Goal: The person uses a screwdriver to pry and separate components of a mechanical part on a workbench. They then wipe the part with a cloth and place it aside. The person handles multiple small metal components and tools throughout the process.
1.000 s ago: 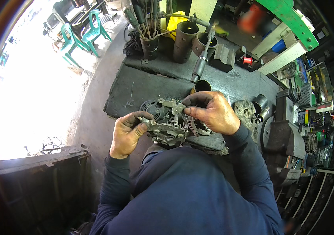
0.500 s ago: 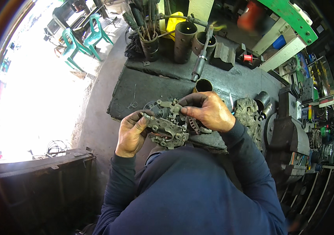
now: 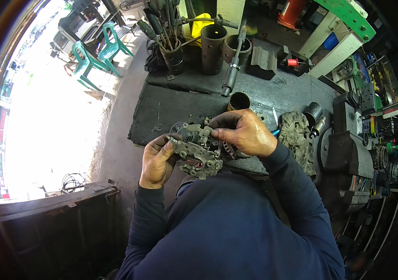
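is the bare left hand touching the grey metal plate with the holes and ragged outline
Touching: the head view shows the bare left hand gripping the grey, ragged-edged metal plate by its upper-left end, with no gap between them.

no legible text from where i'm standing. checked the likely spots: white-and-red box (image 3: pixel 392 110) far right, too small to read. red cylinder (image 3: pixel 291 16) at the back, too soft to make out lettering. green beam (image 3: pixel 348 16) upper right, dark dots only, not characters. metal part (image 3: pixel 193 156) in the left hand (image 3: pixel 154 161), detail too fine to tell any stamped marks. so no numbers or signs to report.
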Tool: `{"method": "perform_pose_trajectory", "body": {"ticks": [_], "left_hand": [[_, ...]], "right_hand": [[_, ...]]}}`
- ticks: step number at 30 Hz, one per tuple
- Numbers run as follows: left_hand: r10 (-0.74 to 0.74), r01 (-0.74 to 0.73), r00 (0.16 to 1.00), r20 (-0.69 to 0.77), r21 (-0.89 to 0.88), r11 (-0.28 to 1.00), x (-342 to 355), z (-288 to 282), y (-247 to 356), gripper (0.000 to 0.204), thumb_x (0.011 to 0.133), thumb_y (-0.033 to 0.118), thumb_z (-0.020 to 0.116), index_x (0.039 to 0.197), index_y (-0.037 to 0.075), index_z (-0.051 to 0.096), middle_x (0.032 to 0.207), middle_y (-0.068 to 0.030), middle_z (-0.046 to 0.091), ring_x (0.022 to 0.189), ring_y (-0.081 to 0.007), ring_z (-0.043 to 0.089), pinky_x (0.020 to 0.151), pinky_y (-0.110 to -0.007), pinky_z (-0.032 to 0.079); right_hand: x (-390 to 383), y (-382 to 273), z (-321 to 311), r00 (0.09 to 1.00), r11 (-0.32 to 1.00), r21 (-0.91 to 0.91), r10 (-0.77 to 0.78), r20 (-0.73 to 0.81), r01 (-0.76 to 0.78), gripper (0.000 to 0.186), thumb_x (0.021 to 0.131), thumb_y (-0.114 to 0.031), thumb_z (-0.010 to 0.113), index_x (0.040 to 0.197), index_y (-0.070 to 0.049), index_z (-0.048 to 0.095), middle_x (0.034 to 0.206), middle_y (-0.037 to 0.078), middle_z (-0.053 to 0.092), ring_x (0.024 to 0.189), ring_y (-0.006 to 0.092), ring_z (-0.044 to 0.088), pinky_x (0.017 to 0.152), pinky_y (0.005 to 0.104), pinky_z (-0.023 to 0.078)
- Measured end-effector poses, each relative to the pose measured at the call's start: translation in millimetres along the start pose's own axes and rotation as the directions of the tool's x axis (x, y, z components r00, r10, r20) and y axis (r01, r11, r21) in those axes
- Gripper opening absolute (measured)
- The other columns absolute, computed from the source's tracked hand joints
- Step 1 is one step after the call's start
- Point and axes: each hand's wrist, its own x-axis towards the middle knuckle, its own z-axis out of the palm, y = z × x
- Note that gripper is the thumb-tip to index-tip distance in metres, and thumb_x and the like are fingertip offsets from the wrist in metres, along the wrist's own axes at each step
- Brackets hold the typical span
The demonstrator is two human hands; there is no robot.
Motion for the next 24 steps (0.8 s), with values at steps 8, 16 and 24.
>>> {"method": "perform_pose_trajectory", "body": {"ticks": [8,16,24], "left_hand": [[0.047,-0.047,0.998,-0.037,0.001,0.999,3.7,-0.2,-0.2,0.031,0.108,0.015,0.075,0.129,-0.007,0.071,0.118,-0.0158,0.079,0.106,-0.026,0.079,0.098,-0.042,0.065],[0.089,-0.086,0.994,-0.061,0.049,0.995,6.1,1.4,-0.1,0.031,0.107,0.015,0.075,0.129,-0.008,0.071,0.121,-0.0156,0.078,0.108,-0.0238,0.078,0.101,-0.04,0.062],[0.081,-0.072,0.992,-0.1,0.095,0.993,7.5,6.5,2.7,0.028,0.11,0.015,0.072,0.126,-0.007,0.072,0.119,-0.0149,0.078,0.105,-0.0235,0.078,0.097,-0.04,0.064]], "right_hand": [[0.3,2.8,-2.6,0.998,0.999,-0.037,0.041,0.044,-0.039,0.031,0.099,-0.015,0.08,0.124,0.003,0.08,0.105,0.013,0.084,0.093,0.0155,0.076,0.086,0.0329,0.06],[-1.2,0.3,-4.4,0.99,0.983,-0.121,-0.134,0.033,0.137,0.03,0.098,-0.014,0.08,0.123,0.003,0.08,0.104,0.015,0.084,0.088,0.0166,0.075,0.082,0.0343,0.06],[0.5,-2.6,-7.5,0.992,0.994,-0.07,-0.078,0.097,0.085,0.031,0.097,-0.016,0.08,0.121,0.003,0.08,0.103,0.014,0.084,0.088,0.0165,0.075,0.083,0.0334,0.06]]}}
